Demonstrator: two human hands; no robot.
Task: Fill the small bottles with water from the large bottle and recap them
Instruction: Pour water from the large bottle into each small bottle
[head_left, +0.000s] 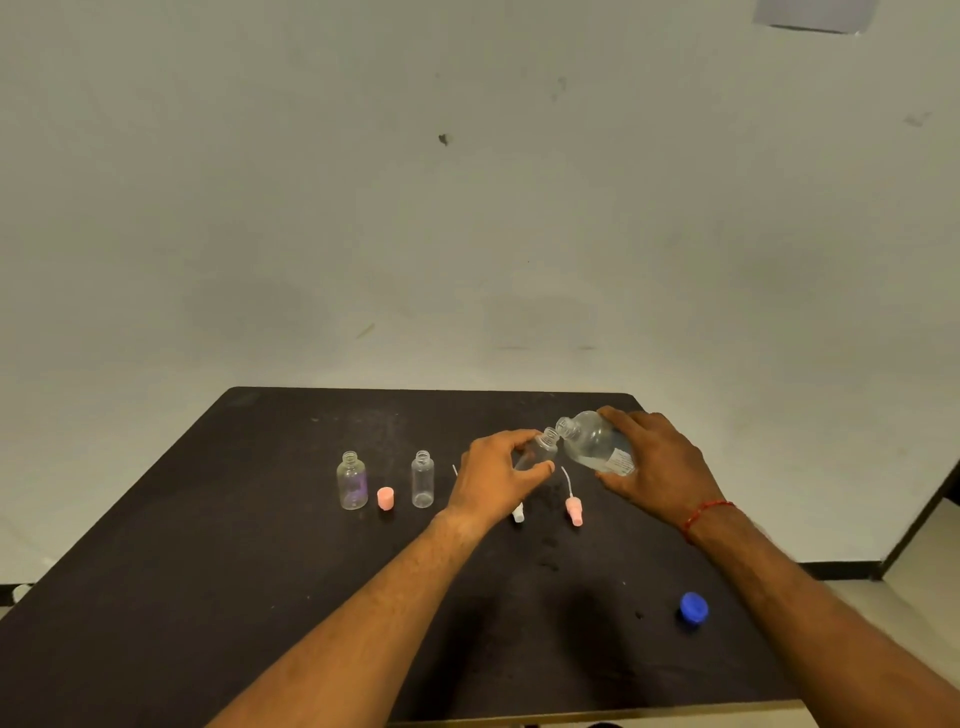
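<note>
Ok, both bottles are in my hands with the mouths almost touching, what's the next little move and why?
Probably tip the large bottle in your right hand slightly further, keeping its mouth over the small bottle in your left hand. The necks meet, both are uncapped, yet no stream is visible and the water sits low in the large bottle.

— What sort of place is this?
— A plain, bare room, more like a makeshift workspace than a home or a lab. A dark desk (260, 545) stands against a scuffed, marked white wall (467, 208).
— Anything else?
— A sheet of paper (810, 13) is stuck high on the wall, a dark baseboard (841, 570) runs along its foot, and pale floor (914, 561) shows at right.
</note>
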